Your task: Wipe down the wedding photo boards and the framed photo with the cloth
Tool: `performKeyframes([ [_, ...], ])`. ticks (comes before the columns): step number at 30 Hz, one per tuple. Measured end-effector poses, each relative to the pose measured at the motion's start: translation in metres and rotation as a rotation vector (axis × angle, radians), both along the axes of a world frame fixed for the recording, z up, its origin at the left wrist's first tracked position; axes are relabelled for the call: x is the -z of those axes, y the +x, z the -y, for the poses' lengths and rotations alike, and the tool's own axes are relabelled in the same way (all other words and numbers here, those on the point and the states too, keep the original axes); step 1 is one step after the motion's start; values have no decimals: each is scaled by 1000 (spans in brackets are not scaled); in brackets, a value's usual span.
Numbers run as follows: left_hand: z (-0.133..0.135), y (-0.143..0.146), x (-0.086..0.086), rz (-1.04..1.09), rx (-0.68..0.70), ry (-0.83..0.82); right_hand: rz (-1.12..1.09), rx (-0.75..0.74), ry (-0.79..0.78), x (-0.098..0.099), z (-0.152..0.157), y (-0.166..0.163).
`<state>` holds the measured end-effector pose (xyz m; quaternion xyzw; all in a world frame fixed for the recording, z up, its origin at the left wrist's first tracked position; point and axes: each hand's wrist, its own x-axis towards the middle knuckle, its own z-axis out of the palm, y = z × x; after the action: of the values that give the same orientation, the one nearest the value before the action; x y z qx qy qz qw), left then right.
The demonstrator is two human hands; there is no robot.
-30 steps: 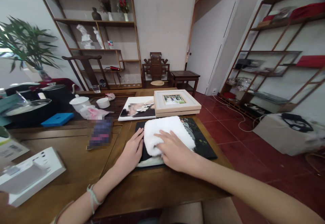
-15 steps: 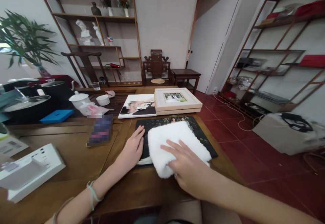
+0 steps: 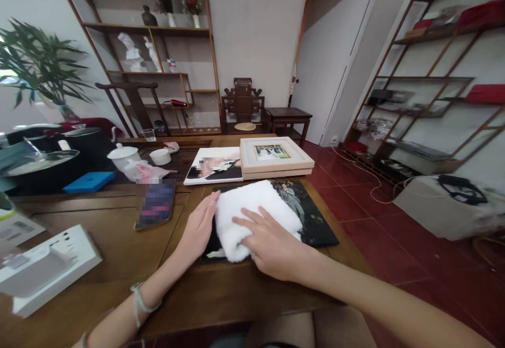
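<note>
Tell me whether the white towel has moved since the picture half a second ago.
Yes: the white towel has shifted left, judged against the stationary framed photo.

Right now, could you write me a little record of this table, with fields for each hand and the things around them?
Left hand: fingers extended, at the dark photo panel's left edge
Right hand: fingers spread on the white towel
White towel: partly covers the dark photo panel
Behind panel: pale-framed picture, white-edged photo
Surface: wooden table

The cloth (image 3: 252, 196) is plain white. The photo (image 3: 320, 224) is mostly black. The surface (image 3: 221, 295) is brown, the floor (image 3: 410, 266) red.
</note>
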<state>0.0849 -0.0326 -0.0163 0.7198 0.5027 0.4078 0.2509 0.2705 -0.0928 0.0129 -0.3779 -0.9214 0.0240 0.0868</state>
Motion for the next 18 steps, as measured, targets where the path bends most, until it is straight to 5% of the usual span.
performKeyframes([
  [6,2,0,-6,36,12,-64,-19,-246,-133,-7,30,25],
  [12,2,3,7,-252,93,141,-158,2,-164,-4,36,64],
  [18,1,2,12,-290,189,197,-260,189,-138,-7,-12,63],
])
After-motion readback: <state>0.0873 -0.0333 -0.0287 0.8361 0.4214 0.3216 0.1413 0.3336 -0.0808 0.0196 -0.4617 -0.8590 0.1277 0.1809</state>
